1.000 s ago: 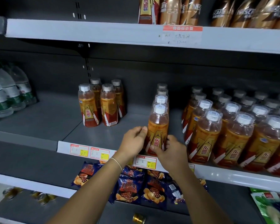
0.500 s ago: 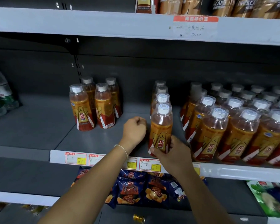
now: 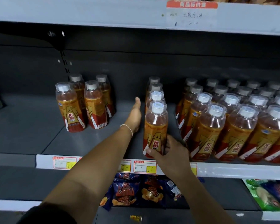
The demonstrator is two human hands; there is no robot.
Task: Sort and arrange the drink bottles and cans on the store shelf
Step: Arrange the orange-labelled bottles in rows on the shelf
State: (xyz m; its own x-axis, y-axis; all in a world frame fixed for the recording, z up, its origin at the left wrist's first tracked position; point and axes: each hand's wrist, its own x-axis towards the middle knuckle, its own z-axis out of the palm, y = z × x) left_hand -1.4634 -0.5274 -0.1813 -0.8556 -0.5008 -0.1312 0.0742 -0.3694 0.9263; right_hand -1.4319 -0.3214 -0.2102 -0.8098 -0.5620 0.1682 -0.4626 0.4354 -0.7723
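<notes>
Dark store shelf (image 3: 95, 143): at its front lip my right hand (image 3: 170, 152) grips the front bottle (image 3: 155, 126) low, my left hand (image 3: 136, 115) open at its 10 o'clock; I judge a low shove could tip it against the bottle block (image 3: 217, 126) at 3 o'clock.

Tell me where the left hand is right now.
In the head view, the left hand is above the middle shelf, just left of the single-file bottle row, right of the four-bottle cluster.

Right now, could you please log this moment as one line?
right hand: grips front bottle | left hand: open, beside bottle row
</notes>
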